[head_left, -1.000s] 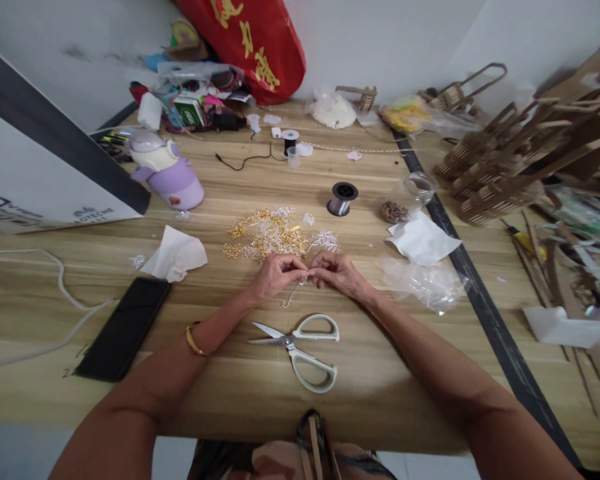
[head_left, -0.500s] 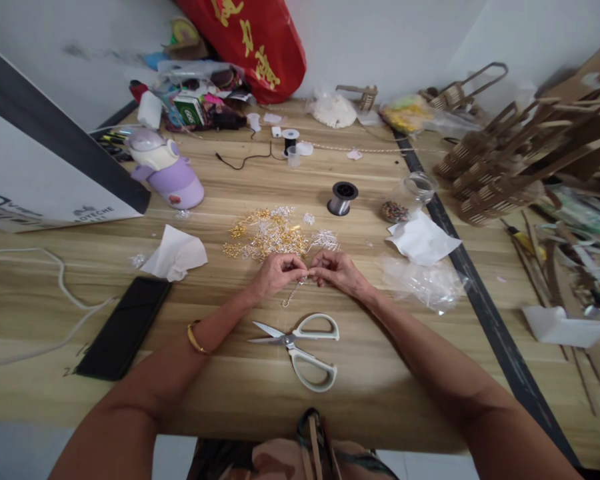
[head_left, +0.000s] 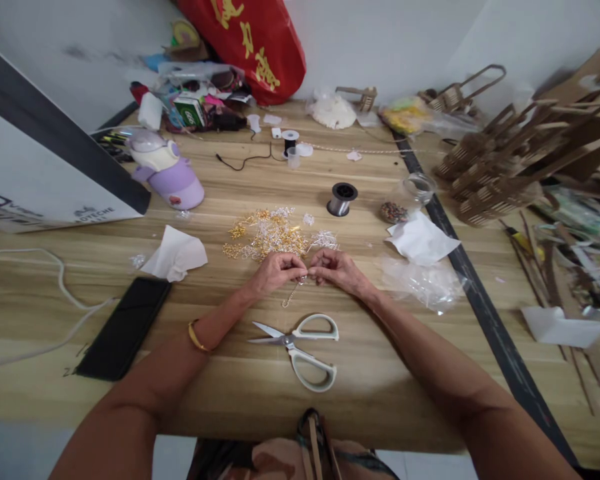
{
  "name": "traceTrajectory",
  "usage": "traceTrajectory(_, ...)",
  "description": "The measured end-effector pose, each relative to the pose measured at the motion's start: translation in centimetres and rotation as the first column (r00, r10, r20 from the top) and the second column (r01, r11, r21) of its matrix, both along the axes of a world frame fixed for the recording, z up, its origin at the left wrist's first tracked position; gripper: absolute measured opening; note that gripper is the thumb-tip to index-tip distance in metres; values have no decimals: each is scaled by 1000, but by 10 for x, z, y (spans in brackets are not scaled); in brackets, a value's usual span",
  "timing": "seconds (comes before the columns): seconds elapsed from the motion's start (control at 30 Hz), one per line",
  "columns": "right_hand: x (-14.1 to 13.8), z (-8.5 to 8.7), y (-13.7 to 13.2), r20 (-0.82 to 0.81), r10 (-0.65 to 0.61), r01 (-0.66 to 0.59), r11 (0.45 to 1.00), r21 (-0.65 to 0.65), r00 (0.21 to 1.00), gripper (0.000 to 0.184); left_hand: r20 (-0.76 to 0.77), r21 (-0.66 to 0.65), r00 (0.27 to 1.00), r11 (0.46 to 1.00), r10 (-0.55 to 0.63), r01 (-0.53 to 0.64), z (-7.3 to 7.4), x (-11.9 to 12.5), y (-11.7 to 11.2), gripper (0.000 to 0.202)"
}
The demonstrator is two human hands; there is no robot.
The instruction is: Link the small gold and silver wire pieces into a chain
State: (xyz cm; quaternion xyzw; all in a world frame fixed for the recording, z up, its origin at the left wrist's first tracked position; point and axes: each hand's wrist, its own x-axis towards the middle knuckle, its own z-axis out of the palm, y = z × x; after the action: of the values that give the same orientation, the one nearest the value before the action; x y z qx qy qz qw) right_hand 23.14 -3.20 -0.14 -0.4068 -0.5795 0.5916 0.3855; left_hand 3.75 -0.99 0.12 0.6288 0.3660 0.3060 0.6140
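My left hand (head_left: 281,272) and my right hand (head_left: 336,270) meet fingertip to fingertip above the table, both pinched closed. From between them hangs a short thin chain with a hook-shaped end (head_left: 289,296); the part inside the fingertips is too small to make out. Just beyond my hands lies a pile of small gold and silver jewellery findings (head_left: 270,233). Silver pins (head_left: 325,239) sit in a little heap to its right. Nearer to me, open scissors (head_left: 300,341) with pale handles lie with their blades pointing left.
A wire spool (head_left: 342,200) stands behind the pile. To the right are a jar of beads (head_left: 400,203), white paper (head_left: 423,239) and clear plastic bags (head_left: 433,285). A black phone (head_left: 123,328), tissue (head_left: 175,255) and purple bottle (head_left: 173,177) are at left. Woven baskets (head_left: 495,190) crowd the far right.
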Motion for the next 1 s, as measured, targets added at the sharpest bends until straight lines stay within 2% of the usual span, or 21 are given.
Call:
traceTrajectory(0.3, 1, 5, -3, -36, 73, -74, 997, -15, 997, 30, 0, 58, 1000, 998, -10, 10, -3, 0, 0, 25)
traceTrajectory(0.7, -2, 9, -4, 31, 58, -59, 998, 25, 998, 28, -54, 49, 999, 999, 9, -6, -1, -1, 0, 19)
traceTrajectory(1.0, -2, 5, -5, 70, 33, -37, 998, 58, 997, 26, -30, 49, 999, 999, 11, -10, -5, -1, 1, 20)
